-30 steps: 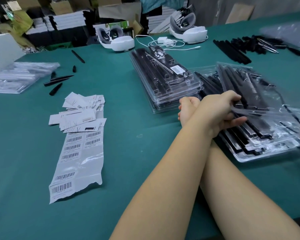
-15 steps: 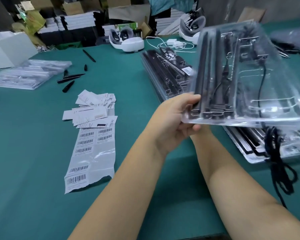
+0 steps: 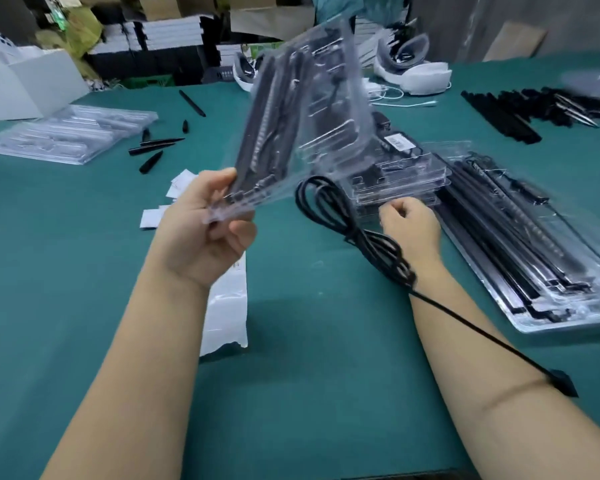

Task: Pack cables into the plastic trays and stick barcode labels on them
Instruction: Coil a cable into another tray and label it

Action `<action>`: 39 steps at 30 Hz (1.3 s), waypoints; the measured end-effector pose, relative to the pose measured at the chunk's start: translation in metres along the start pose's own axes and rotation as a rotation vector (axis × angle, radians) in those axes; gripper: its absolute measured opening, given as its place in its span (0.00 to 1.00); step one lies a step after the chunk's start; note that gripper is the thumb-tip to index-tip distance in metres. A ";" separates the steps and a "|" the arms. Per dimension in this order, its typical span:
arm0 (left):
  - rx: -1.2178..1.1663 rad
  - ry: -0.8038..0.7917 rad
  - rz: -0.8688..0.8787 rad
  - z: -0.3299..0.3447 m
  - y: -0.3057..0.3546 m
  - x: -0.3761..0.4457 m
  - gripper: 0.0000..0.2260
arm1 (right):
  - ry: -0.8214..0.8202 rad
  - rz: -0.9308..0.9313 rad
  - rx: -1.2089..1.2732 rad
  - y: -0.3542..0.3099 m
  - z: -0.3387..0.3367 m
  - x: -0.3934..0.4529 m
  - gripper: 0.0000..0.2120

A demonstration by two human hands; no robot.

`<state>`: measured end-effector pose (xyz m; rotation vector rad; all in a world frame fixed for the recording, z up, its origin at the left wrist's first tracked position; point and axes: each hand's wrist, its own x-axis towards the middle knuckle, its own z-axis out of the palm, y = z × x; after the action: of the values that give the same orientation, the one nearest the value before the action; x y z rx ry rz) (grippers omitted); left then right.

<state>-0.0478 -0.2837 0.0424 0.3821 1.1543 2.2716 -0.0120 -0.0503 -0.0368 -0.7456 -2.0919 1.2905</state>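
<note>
Above the green surface (image 3: 291, 358), left hand (image 3: 201, 233) pinches the tilted plastic tray (image 3: 302, 109) by its near edge; right hand (image 3: 409, 226), curled, seemingly grasps the dangling cable (image 3: 329, 206). Coil the cable before seating it.

A clear plastic tray (image 3: 302, 109) with black parts inside is tilted up above the table. A black coiled cable (image 3: 347, 220) hangs below it. A barcode label sheet (image 3: 226, 306) lies flat.
</note>
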 end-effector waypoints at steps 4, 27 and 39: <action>0.050 0.210 0.003 -0.034 0.006 -0.001 0.08 | 0.006 0.019 0.046 0.002 0.000 -0.003 0.08; 0.401 0.490 -0.168 -0.057 0.000 0.005 0.14 | -0.424 -0.208 0.025 -0.026 0.011 -0.036 0.15; 0.664 0.438 -0.261 -0.046 -0.006 0.004 0.19 | -0.437 -0.174 0.112 -0.029 0.006 -0.033 0.22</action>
<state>-0.0708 -0.3086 0.0104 -0.0404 2.0514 1.7382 0.0018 -0.0880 -0.0184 -0.2371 -2.3311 1.5611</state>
